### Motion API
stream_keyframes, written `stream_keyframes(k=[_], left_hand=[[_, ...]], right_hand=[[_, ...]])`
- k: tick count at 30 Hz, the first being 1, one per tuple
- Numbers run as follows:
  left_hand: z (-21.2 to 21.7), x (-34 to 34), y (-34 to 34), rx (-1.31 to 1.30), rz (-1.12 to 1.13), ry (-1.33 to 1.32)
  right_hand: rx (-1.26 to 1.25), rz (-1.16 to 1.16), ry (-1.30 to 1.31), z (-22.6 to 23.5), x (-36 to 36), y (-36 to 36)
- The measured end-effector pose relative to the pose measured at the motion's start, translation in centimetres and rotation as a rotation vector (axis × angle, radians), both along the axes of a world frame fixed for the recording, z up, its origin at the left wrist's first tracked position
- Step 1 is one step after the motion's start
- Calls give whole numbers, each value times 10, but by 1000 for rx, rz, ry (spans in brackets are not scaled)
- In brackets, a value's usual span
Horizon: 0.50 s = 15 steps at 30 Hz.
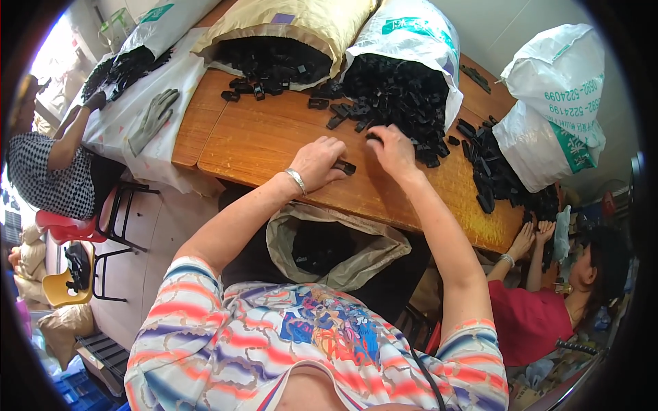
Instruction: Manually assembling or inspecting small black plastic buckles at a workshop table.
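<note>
Small black plastic part [345, 166] pinched in the left hand [317, 162] at mid-tabletop [274, 147].

The left grip is closed on that part, fingertips just clear of the wood; the right hand [392, 149] curls, palm down, at the near edge of the heap of black parts [397, 96], on a piece there, though whether that grip has closed cannot be told. The heap spills from a white sack [418, 31]; a tan sack [301, 24] lies beside it, an open bag [336, 246] hangs below the near edge. Judged from here, picking 1 loose piece off the heap's fringe rather than digging in would serve best, with the held part kept low.
</note>
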<state>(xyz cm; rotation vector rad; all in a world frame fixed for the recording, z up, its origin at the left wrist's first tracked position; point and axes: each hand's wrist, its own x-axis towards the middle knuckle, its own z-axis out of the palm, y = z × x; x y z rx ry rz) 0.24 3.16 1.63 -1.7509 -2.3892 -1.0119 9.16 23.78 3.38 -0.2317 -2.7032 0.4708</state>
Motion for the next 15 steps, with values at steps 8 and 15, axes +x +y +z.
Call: stream_keyframes(k=[8,15], left_hand=[[-13,2,-2,103,103,-46],[-16,-3,-5,56,115,-91]], right_hand=[[-129,32,-44,-21,28,-15],[-63,7,-18,-21,31,-22]])
